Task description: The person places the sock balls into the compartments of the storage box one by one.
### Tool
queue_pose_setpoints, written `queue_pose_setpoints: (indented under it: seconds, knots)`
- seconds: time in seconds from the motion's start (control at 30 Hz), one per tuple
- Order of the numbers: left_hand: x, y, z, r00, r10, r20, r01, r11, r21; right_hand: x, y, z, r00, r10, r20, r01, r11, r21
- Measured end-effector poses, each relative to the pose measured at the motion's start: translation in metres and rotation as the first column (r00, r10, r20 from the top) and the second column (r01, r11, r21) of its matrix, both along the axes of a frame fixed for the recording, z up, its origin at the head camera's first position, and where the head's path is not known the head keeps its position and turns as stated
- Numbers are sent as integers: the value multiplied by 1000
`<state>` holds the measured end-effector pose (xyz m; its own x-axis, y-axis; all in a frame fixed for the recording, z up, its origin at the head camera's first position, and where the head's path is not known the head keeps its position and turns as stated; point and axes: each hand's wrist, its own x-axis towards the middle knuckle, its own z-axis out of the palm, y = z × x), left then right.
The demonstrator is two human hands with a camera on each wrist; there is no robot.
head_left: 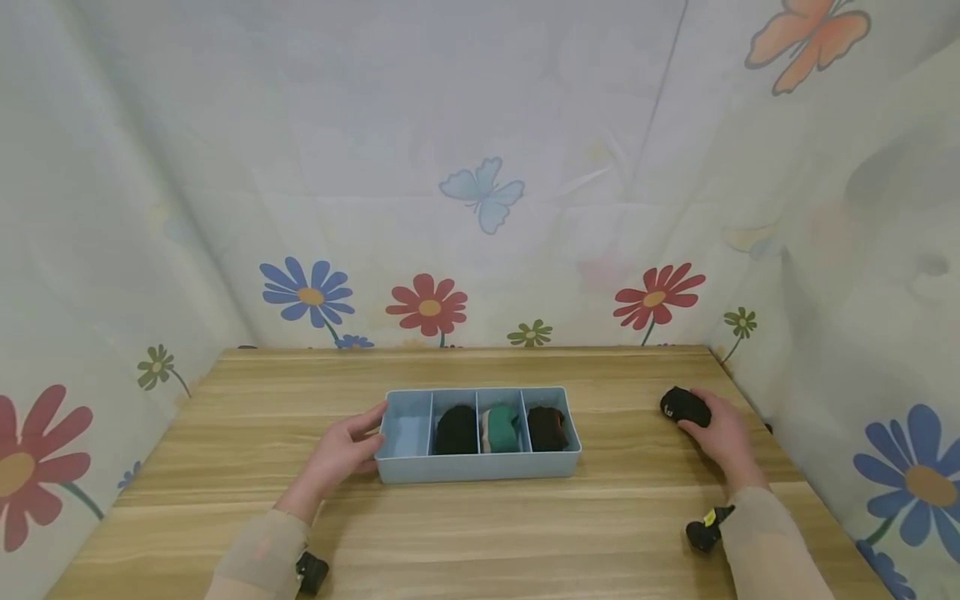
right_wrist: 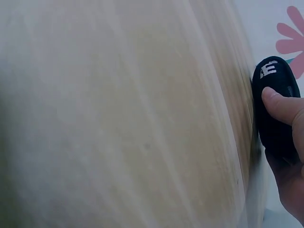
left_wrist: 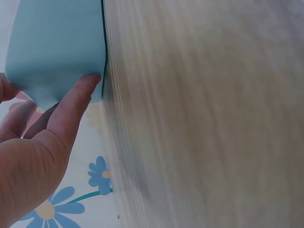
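A light blue divided box (head_left: 480, 468) stands on the wooden table. Its leftmost compartment is bare; the others hold a black roll (head_left: 456, 431), a green and white roll (head_left: 501, 429) and a dark brown roll (head_left: 547, 428) of cloth. My left hand (head_left: 347, 442) touches the box's left end with its fingers extended, one fingertip low on the end wall (left_wrist: 57, 42). Over at the table's right side, my right hand (head_left: 722, 427) grips a rolled black sock (head_left: 684, 406) with white lettering. In the right wrist view, the thumb presses on the sock (right_wrist: 273, 118); the other fingers are mostly hidden.
Wood-grain table (head_left: 480, 542) runs back to a flowered, butterfly-printed cloth (head_left: 570, 250) that hangs behind and along both sides. A small black device sits at each wrist, one by the left sleeve (head_left: 258, 546) and one by the right sleeve (head_left: 768, 537).
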<state>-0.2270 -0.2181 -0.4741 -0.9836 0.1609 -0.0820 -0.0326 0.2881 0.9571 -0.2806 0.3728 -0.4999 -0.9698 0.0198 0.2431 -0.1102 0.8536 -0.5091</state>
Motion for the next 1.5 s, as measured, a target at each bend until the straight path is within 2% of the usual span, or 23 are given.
queue_pose_setpoints:
  seconds: [0.47, 0.97, 1.5]
  knots:
    - [1, 1, 0, 1000, 7, -11, -7, 1000, -30, 0, -12, -2, 1000, 20, -17, -21, 999, -30]
    - [1, 1, 0, 1000, 0, -11, 0, 1000, -9, -2, -25, -1, 996, 62, -68, -66, 996, -54]
    - [1, 1, 1, 1000, 5, -12, -6, 999, -31, -4, -45, 5, 980, 145, -132, -154, 986, -57]
